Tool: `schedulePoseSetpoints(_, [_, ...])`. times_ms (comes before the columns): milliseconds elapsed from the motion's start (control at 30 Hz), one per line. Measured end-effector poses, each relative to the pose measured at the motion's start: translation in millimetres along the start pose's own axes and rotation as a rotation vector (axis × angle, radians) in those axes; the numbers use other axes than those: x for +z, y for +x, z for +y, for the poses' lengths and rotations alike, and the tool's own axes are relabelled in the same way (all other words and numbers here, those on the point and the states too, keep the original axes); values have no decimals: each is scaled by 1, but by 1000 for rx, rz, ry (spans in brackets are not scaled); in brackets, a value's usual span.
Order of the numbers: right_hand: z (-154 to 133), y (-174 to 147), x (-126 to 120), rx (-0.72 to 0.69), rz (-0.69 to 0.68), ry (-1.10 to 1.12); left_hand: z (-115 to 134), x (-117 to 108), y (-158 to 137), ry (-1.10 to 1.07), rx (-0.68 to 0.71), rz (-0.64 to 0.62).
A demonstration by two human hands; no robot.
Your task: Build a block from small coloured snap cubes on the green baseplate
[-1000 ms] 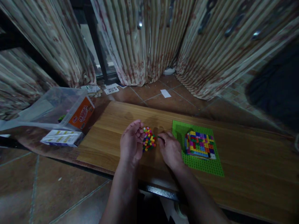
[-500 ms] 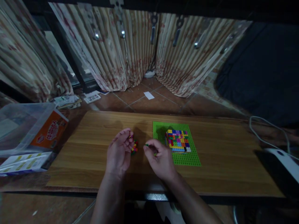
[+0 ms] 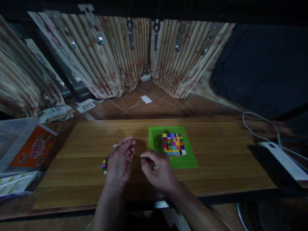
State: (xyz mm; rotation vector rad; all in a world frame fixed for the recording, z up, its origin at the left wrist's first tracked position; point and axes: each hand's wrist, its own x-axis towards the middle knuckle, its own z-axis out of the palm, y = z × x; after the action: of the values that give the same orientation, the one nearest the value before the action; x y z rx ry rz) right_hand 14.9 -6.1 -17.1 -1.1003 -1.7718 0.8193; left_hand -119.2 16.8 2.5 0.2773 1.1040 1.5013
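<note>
My right hand (image 3: 157,170) is closed in a pinch, with a small green toy brick (image 3: 143,157) at the thumb and fingertips. More green shows under its curled fingers. My left hand (image 3: 121,158) is turned partly palm up over the wooden board, its fingers curled inward; what lies in them is hidden. Loose colourful bricks (image 3: 104,165) lie partly behind my left hand. Just beyond my right hand, a block of many-coloured bricks (image 3: 173,143) stands on a green studded baseplate (image 3: 190,160).
The low wooden table (image 3: 221,154) carries all this. At the left stand a clear plastic bin (image 3: 14,131) with an orange packet and a white box (image 3: 19,183). A white device (image 3: 281,160) with a cable is at the right. Striped curtains (image 3: 115,57) hang behind.
The view has swung to the right, so the table and block appear further left. Loose bricks now show left of my left hand instead of between the hands. My right hand keeps its pinch.
</note>
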Motion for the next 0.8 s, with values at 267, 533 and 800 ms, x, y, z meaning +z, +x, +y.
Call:
schedulePoseSetpoints(267, [-3,-2,-20,-8,16,-105,-6,8,-4,19,-33,-27])
schedulePoseSetpoints(533, [12,-5,-10,63,-99,-236,40,-25,6,-318,235,244])
schedulePoseSetpoints(800, [18,5,23,108,-236,-482,56,-47,0,-434,170,289])
